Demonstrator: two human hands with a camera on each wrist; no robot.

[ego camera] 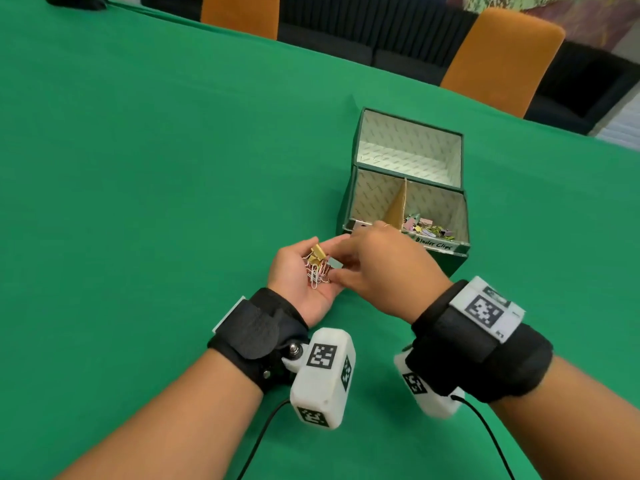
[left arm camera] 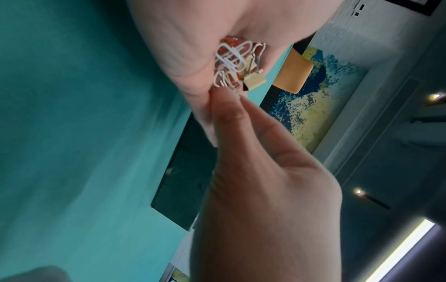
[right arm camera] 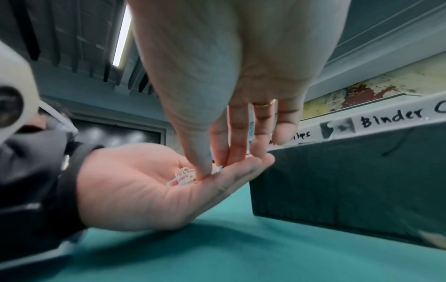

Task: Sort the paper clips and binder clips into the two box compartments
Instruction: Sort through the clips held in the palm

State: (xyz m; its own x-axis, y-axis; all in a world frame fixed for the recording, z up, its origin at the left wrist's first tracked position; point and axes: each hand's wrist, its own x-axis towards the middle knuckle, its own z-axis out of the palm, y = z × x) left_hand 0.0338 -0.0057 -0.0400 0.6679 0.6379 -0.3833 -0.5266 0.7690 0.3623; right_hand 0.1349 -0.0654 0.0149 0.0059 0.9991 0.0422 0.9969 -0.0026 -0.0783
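Note:
My left hand lies palm up just left of the dark green box, carrying a small pile: pink and white paper clips and a gold binder clip. My right hand reaches into that palm, and its thumb and forefinger pinch a pale blue-green binder clip. The left wrist view shows the paper clips and the gold binder clip against the palm. A cardboard divider splits the box. Its right compartment, labelled "Binder Clips", holds several coloured binder clips. My right hand hides much of the left compartment.
The box's open lid lies behind it, lined in white. Green cloth covers the table all round. Two orange chairs stand beyond the far edge. Wrist camera cables trail near the front edge.

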